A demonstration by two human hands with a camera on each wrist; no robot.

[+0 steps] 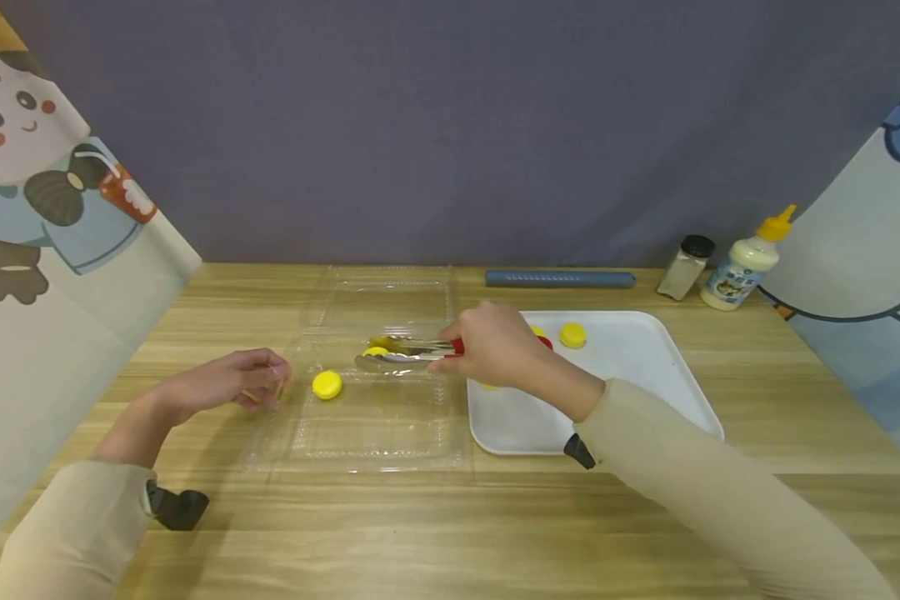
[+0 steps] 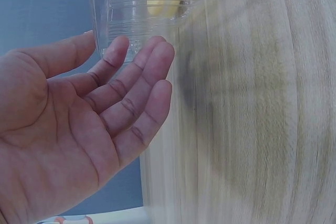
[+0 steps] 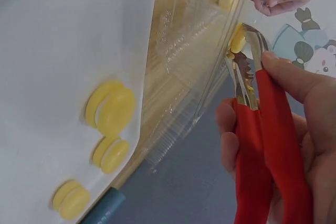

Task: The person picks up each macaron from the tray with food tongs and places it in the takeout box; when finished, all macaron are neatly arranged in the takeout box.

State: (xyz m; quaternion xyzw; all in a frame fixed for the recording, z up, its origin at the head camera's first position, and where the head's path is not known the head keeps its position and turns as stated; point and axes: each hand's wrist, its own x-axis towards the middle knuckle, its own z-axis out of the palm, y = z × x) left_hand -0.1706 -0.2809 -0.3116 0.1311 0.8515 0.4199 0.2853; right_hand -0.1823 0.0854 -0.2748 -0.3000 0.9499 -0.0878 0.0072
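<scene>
My right hand (image 1: 498, 346) grips a pair of red-handled metal tongs (image 3: 262, 124). Between the tong tips is a yellow macaron (image 3: 238, 39), held over a hinged clear plastic box (image 1: 375, 442) that lies open. Another yellow macaron (image 1: 327, 385) sits inside the box at its left side. My left hand (image 1: 228, 383) is at the box's left edge, palm turned toward it, fingers loosely bent and apart from the thumb. In the left wrist view its fingertips (image 2: 160, 95) are close to the box wall and hold nothing.
A white tray (image 1: 645, 400) right of the box carries several yellow macarons (image 3: 111, 107), partly hidden by my right arm in the head view. Along the back lie a blue-grey bar (image 1: 560, 279), a black-capped jar (image 1: 686, 267) and a yellow-tipped squeeze bottle (image 1: 746, 262).
</scene>
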